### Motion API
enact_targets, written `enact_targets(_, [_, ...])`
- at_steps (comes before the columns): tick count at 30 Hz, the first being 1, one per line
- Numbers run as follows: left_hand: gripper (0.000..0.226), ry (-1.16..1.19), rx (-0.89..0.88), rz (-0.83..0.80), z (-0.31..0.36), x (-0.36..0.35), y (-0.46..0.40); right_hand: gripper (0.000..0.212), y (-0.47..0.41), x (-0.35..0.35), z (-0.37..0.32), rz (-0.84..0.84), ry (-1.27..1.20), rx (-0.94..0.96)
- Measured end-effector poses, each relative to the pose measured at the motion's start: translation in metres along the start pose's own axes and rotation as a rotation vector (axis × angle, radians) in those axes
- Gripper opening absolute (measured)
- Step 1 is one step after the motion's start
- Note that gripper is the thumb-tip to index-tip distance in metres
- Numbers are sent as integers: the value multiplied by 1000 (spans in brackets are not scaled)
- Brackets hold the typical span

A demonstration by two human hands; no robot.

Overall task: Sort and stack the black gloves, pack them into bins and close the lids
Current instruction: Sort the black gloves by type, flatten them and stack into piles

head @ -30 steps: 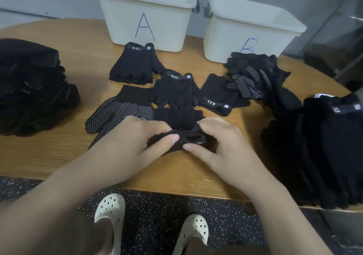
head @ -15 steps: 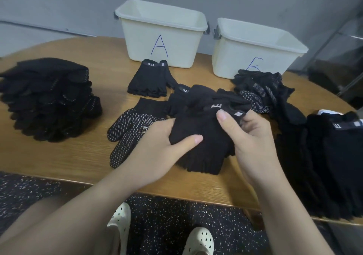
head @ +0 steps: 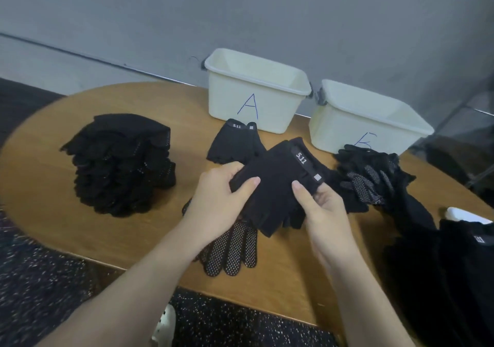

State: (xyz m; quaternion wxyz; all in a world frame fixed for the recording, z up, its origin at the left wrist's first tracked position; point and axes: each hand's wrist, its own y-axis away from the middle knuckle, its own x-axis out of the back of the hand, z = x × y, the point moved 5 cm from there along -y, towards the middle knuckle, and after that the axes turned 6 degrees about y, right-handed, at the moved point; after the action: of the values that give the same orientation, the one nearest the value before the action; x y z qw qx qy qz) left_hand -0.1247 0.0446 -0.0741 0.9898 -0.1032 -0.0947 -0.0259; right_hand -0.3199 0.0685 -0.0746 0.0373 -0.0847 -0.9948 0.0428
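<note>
Bin A (head: 256,98) at 12 o'clock and bin B (head: 366,122) at 1 o'clock stand open; contents hidden. Left hand (head: 222,199) and right hand (head: 323,213) grip 1 fingerless glove stack (head: 275,183).

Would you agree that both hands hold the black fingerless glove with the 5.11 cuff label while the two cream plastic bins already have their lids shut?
Not quite: the head view shows both cream plastic bins, A and B, open with no lids on. Both the left hand and right hand do hold the black fingerless glove.

Fingerless gloves (head: 272,186): gathered off the counter into one bundle, now lifted between both hands' fingers.
Dotted glove (head: 230,248): uncovered, lying below the left hand (head: 222,202).
Right hand (head: 320,207): thumb on bundle's cuff.
</note>
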Motion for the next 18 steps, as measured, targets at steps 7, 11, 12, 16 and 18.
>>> enact_targets(7, [6, 5, 109, 223, -11, 34, -72, 18, -97, -37, -25, -18, 154, 62])
enact_targets(11, [12, -51, 117, 313, -19, 42, -99, 18, -150, -57, -19, -66, 234, 41])
enact_targets(12, [11, -80, 122, 319, -24, 44, -102, 23, -162, -62, -15, -78, 275, 33])
enact_targets(16, [14, -230, 175, 346, -43, 54, -113, 18, -198, -75, -2, -125, 358, 22])
enact_targets(18, [15, -258, 187, 361, -45, 57, -120, 17, -209, -78, 3, -117, 388, 21])
